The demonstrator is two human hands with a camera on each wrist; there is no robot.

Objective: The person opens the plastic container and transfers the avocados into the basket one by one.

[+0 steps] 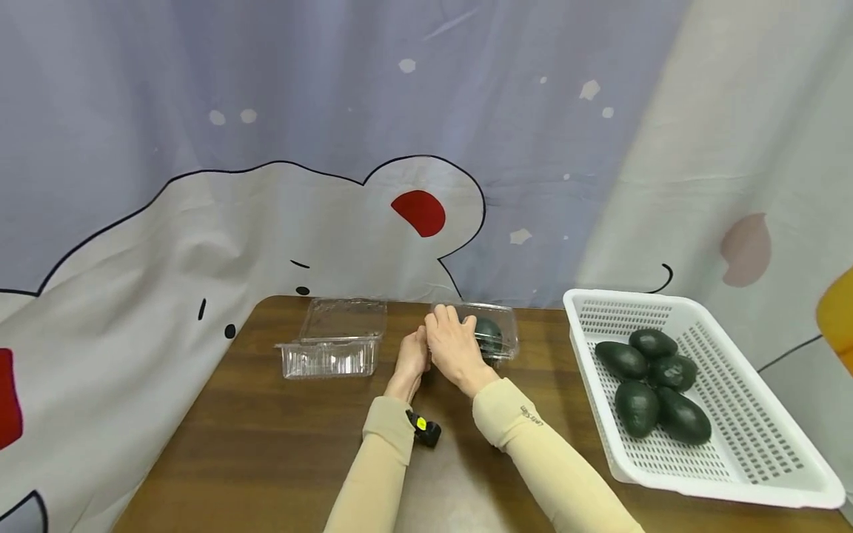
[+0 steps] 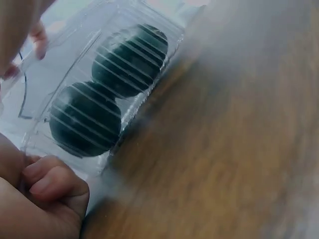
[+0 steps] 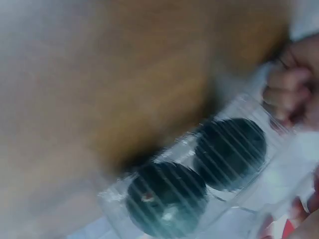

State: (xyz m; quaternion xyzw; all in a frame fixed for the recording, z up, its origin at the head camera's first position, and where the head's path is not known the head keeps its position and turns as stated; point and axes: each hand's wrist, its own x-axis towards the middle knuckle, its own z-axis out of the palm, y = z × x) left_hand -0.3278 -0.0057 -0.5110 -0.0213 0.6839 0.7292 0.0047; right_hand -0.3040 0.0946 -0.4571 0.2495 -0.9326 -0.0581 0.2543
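Note:
A clear plastic clamshell box [image 1: 503,331] stands at the table's far middle with two dark green avocados [image 2: 130,59] [image 2: 85,119] inside, lid down. My left hand [image 1: 415,354] pinches the box's near left corner with curled fingers [image 2: 52,186]. My right hand [image 1: 453,337] lies over the lid, and its fingertips [image 2: 36,37] hook over the lid's far edge. Through the ribbed plastic, the right wrist view shows both avocados [image 3: 230,153] [image 3: 167,196], with my left fingers [image 3: 289,92] at the box's end.
A second clamshell box [image 1: 331,346] lies open and empty to the left. On the right, a white slotted basket [image 1: 666,300] holds several avocados [image 1: 649,385]. The brown table [image 1: 266,444] ends at a cartoon-print cloth backdrop.

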